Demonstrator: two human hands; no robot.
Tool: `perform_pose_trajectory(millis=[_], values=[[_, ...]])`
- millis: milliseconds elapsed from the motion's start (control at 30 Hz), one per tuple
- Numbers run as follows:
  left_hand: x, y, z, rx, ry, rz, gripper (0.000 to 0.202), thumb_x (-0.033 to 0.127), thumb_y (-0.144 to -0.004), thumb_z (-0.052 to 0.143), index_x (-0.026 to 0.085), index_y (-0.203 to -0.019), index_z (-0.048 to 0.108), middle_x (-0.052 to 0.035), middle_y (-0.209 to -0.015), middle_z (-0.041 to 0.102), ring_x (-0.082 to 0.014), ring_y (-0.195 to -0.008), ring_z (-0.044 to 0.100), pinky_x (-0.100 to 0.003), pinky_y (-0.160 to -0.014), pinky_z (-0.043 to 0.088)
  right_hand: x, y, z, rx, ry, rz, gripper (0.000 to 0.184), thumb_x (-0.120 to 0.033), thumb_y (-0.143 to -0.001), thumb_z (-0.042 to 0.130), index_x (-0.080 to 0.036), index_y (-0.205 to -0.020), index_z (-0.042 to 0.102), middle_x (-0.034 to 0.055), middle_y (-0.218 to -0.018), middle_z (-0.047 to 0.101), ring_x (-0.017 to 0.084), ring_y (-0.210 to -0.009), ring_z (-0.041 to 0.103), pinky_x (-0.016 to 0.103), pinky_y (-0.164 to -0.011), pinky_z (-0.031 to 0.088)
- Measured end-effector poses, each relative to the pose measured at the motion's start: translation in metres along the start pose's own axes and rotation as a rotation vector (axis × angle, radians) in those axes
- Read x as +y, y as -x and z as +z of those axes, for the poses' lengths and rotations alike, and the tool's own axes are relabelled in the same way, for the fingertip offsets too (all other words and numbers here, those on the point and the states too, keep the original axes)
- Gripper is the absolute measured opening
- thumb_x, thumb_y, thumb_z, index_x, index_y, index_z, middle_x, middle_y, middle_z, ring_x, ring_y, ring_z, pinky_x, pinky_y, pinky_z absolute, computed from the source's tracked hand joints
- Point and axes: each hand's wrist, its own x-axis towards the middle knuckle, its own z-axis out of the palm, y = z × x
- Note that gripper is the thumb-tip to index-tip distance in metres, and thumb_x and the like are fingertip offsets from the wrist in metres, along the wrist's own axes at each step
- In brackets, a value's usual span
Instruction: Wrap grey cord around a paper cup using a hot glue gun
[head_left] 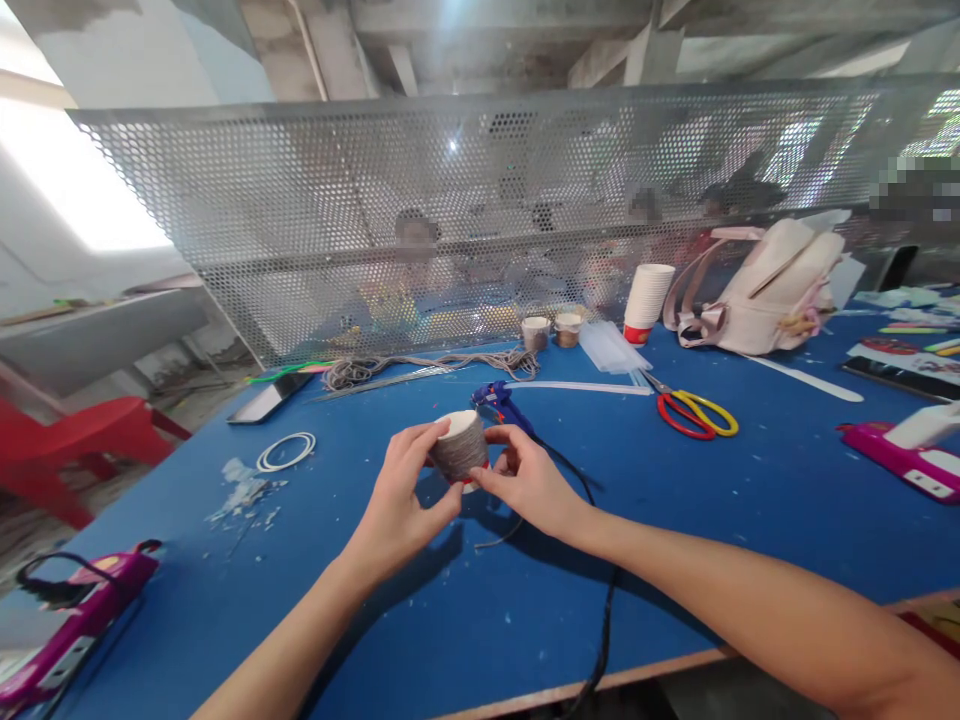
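Observation:
Between my two hands is a paper cup (pixel 461 448), tilted and wound with grey cord over most of its side. A strip of red shows near its lower end. My left hand (pixel 409 490) grips the cup from the left, thumb low and fingers near the white end. On the other side my right hand (pixel 536 480) is closed at the cup's lower right, thumb against the red part. A loose cord end (pixel 499 541) hangs below the right hand. Just behind the cup lies a blue glue gun (pixel 501 403) with a long clear glue stick in its back.
Red-and-yellow scissors (pixel 697 414), stacked paper cups (pixel 647 305), two wrapped cups (pixel 551 332) and a pale backpack (pixel 772 290) stand toward the back. Grey cord (pixel 367 372) lies by the mesh divider (pixel 300 230). A phone (pixel 268 398) and purple power strips (pixel 911 455) sit at the sides.

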Motion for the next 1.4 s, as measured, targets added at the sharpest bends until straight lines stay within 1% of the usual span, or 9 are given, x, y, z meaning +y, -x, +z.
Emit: perform_pose_trajectory(millis=[167, 333, 500, 567, 667, 733, 767, 1100, 1400], values=[[0.0001, -0.0001, 0.0024, 0.025, -0.041, 0.023, 0.048, 0.020, -0.076, 0.062, 0.024, -0.122, 0.048, -0.0078, -0.113, 0.055, -0.0224, -0.104, 0.053, -0.039, -0.081, 0.053, 0.0052, 0.0023, -0.0017, -0.042, 0.012, -0.032, 0.036, -0.032, -0.078, 0.068, -0.016, -0.108, 0.055, -0.0052, -0.063, 0.051, 0.010, -0.054, 0.047, 0.024, -0.052, 0.037], [0.0022, -0.0011, 0.0001, 0.038, 0.037, -0.017, 0.038, 0.018, -0.076, 0.061, 0.024, -0.112, 0.049, -0.0040, -0.103, 0.052, -0.0189, -0.096, 0.053, -0.037, -0.080, 0.052, 0.0028, 0.0032, -0.0054, -0.046, 0.030, -0.076, 0.030, -0.035, -0.088, 0.055, -0.017, -0.112, 0.058, -0.0028, -0.066, 0.052, 0.011, -0.058, 0.047, 0.025, -0.054, 0.039], [0.0039, -0.0017, -0.0019, 0.030, 0.055, -0.043, 0.038, 0.020, -0.077, 0.060, 0.025, -0.113, 0.048, -0.0037, -0.102, 0.051, -0.0191, -0.095, 0.052, -0.037, -0.080, 0.050, 0.0003, 0.0043, -0.0047, -0.034, 0.121, -0.146, 0.034, -0.027, -0.080, 0.061, -0.014, -0.111, 0.055, -0.0032, -0.066, 0.050, 0.012, -0.057, 0.047, 0.025, -0.056, 0.042], [0.0041, -0.0022, -0.0025, 0.048, 0.025, -0.070, 0.039, 0.024, -0.076, 0.061, 0.024, -0.113, 0.049, -0.0034, -0.099, 0.052, -0.0200, -0.093, 0.051, -0.038, -0.079, 0.050, 0.0015, 0.0049, -0.0045, -0.007, 0.186, -0.221, 0.033, -0.024, -0.077, 0.063, -0.015, -0.107, 0.054, 0.0014, -0.078, 0.057, 0.011, -0.059, 0.048, 0.027, -0.059, 0.045], [0.0057, -0.0036, -0.0038, 0.072, -0.020, -0.106, 0.037, 0.026, -0.075, 0.061, 0.024, -0.111, 0.051, -0.0031, -0.095, 0.054, -0.0204, -0.090, 0.051, -0.037, -0.077, 0.047, 0.0027, 0.0057, -0.0057, 0.031, 0.327, -0.414, 0.018, -0.022, -0.078, 0.062, -0.018, -0.095, 0.057, 0.0094, -0.105, 0.059, 0.013, -0.070, 0.054, 0.030, -0.067, 0.048], [0.0074, -0.0046, -0.0047, 0.065, -0.036, -0.116, 0.036, 0.025, -0.075, 0.060, 0.023, -0.109, 0.052, -0.0030, -0.093, 0.056, -0.0205, -0.088, 0.052, -0.037, -0.078, 0.046, 0.0019, 0.0061, -0.0068, 0.047, 0.397, -0.511, 0.006, -0.023, -0.083, 0.059, -0.020, -0.087, 0.060, 0.0094, -0.106, 0.059, 0.017, -0.082, 0.058, 0.031, -0.075, 0.049], [0.0081, -0.0050, -0.0051, 0.058, -0.039, -0.122, 0.036, 0.025, -0.074, 0.061, 0.023, -0.109, 0.053, -0.0029, -0.093, 0.056, -0.0206, -0.088, 0.052, -0.038, -0.079, 0.046, 0.0013, 0.0062, -0.0073, 0.051, 0.416, -0.532, 0.006, -0.024, -0.085, 0.057, -0.020, -0.085, 0.062, 0.0089, -0.102, 0.059, 0.017, -0.086, 0.059, 0.031, -0.077, 0.049], [0.0078, -0.0035, -0.0043, -0.018, 0.075, -0.208, 0.039, 0.025, -0.071, 0.059, 0.022, -0.109, 0.055, -0.0031, -0.097, 0.057, -0.0211, -0.091, 0.055, -0.038, -0.084, 0.047, -0.0013, 0.0058, -0.0055, 0.111, 0.386, -0.526, 0.009, -0.021, -0.085, 0.059, -0.020, -0.077, 0.063, 0.0042, -0.085, 0.059, 0.016, -0.080, 0.060, 0.028, -0.074, 0.048], [0.0055, -0.0016, -0.0015, -0.043, 0.091, -0.262, 0.037, 0.033, -0.071, 0.064, 0.021, -0.104, 0.054, -0.0038, -0.098, 0.058, -0.0207, -0.089, 0.057, -0.037, -0.082, 0.048, -0.0011, 0.0066, -0.0028, 0.100, 0.357, -0.448, 0.011, -0.021, -0.082, 0.061, -0.021, -0.072, 0.058, 0.0024, -0.080, 0.057, 0.015, -0.077, 0.057, 0.029, -0.074, 0.046]])
